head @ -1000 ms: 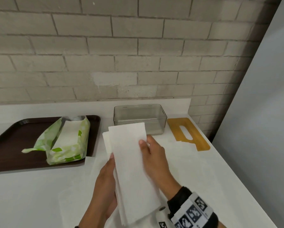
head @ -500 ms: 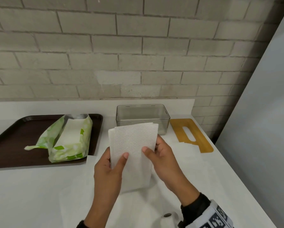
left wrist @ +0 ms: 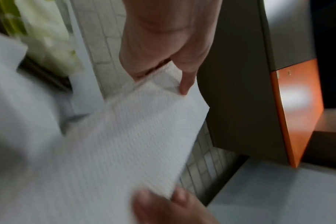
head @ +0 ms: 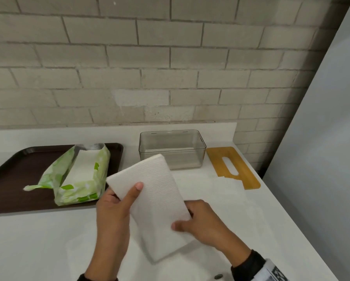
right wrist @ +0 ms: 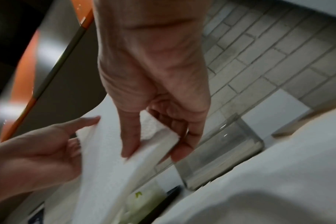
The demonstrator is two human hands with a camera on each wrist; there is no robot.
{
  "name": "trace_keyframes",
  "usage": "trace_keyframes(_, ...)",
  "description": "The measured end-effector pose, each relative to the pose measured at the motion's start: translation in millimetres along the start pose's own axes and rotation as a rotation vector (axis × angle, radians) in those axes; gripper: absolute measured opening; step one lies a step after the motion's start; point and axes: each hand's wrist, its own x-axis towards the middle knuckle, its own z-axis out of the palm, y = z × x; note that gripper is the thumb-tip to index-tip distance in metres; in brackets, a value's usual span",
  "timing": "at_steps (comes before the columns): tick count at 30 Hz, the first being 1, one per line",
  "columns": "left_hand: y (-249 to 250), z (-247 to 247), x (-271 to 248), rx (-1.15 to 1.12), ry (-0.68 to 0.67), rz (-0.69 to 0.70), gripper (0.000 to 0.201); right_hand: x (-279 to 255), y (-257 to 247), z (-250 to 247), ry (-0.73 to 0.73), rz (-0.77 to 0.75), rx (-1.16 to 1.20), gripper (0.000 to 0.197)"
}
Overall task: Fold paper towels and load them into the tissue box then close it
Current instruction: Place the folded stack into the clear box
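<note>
A folded white paper towel (head: 152, 199) is held above the counter, tilted with its top end to the left. My left hand (head: 129, 196) pinches its left edge, thumb on top and fingers behind. My right hand (head: 182, 226) pinches its lower right edge; in the right wrist view the right hand (right wrist: 153, 145) has its thumb and fingers round the towel (right wrist: 109, 166). The clear tissue box (head: 172, 149) stands with no lid on, behind the towel, against the wall. Its wooden slotted lid (head: 230, 167) lies flat to its right.
A dark brown tray (head: 8, 179) at the left carries an opened green pack of paper towels (head: 79, 175). Loose white sheets (head: 220, 197) lie spread on the white counter (head: 28, 240) under my hands. A brick wall is behind, and a grey panel borders the right.
The towel was upright and now leans with its top to the left. My right hand slid down from its side to the lower right edge; my left thumb stays on the left edge.
</note>
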Motion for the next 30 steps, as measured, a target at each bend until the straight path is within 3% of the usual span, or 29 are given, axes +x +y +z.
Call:
trace_keyframes(1,2.2,-8.8,1.4,0.076,-0.006,0.013,0.054,-2.4,2.8,-7.3,-0.006,0.014,0.010,0.018)
trace_keyframes(4,4.3,-28.5,1.6,0.300,-0.120,-0.041,0.026,-7.5,11.5,-35.8,0.130,0.016,0.251,0.010)
trace_keyframes(6,-3.6,-33.7,-1.8,0.353,-0.169,-0.105,0.032,-8.4,15.1,-47.5,0.227,-0.010,0.475,0.011)
trace_keyframes(9,-15.4,-27.3,-9.9,0.404,-0.140,-0.139,0.033,-8.1,15.5,-43.8,0.300,-0.059,0.684,0.014)
trace_keyframes(12,-28.3,-19.5,-15.6,0.391,-0.094,-0.156,0.040,-7.5,19.4,-33.9,0.329,-0.078,0.672,0.021)
trace_keyframes(17,-46.0,-17.5,-15.7,0.350,0.033,-0.249,0.040,-3.3,38.5,-22.4,0.332,0.027,0.652,0.032)
trace_keyframes(22,-52.0,-19.1,-11.1,0.343,0.072,-0.280,0.050,-0.4,50.2,-23.9,0.373,0.090,0.676,0.038)
trace_keyframes(25,-55.5,-15.4,-12.7,0.356,0.064,-0.279,0.039,0.8,50.2,-19.2,0.303,0.142,0.579,0.042)
trace_keyframes(30,-40.4,-22.8,-11.9,0.311,0.076,-0.245,0.017,0.2,36.2,-35.0,0.275,0.126,0.382,0.029)
